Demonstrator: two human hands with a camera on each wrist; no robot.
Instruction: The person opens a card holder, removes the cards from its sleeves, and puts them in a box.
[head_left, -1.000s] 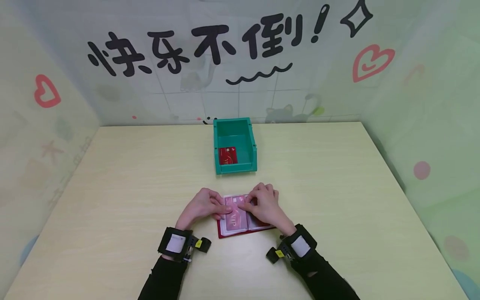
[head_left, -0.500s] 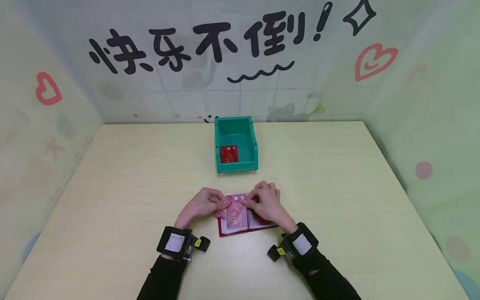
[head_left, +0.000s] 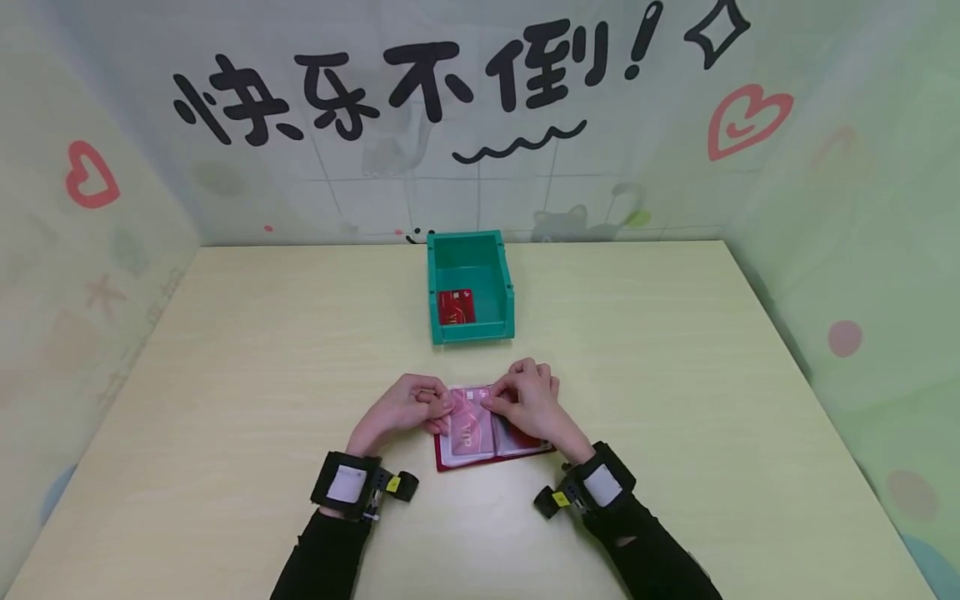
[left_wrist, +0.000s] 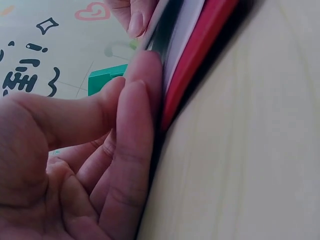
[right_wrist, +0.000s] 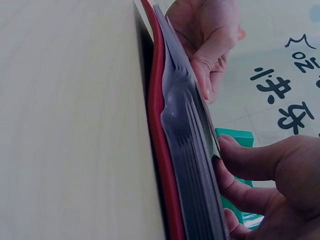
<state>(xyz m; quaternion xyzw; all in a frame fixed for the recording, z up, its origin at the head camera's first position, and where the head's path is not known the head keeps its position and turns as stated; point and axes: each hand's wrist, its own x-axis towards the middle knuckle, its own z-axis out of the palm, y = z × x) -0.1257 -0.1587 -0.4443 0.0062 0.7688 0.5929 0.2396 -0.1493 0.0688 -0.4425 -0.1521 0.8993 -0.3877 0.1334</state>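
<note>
A small red-covered card holder [head_left: 486, 461] lies open on the table, its clear sleeves fanned in the right wrist view. On its left page is a pink VIP card [head_left: 468, 429], upright to my view. My left hand [head_left: 408, 410] pinches the page's left edge near the top, thumb against the fingers. From the other side, my right hand [head_left: 531, 402] pinches the card near its upper right corner, by the spine. The right thumb [right_wrist: 250, 159] sits on top and a fingertip goes underneath. Part of the right page is covered by this hand.
A teal bin [head_left: 472, 332] stands behind the card holder, with a red VIP card [head_left: 457, 307] lying in its front left. Printed walls [head_left: 480, 200] border the pale wooden table [head_left: 300, 333] at the back and both sides.
My left thumb has drawn back slightly leftward from the pink card's face to the page edge. The right hand has shifted only a little; the card holder stays put.
</note>
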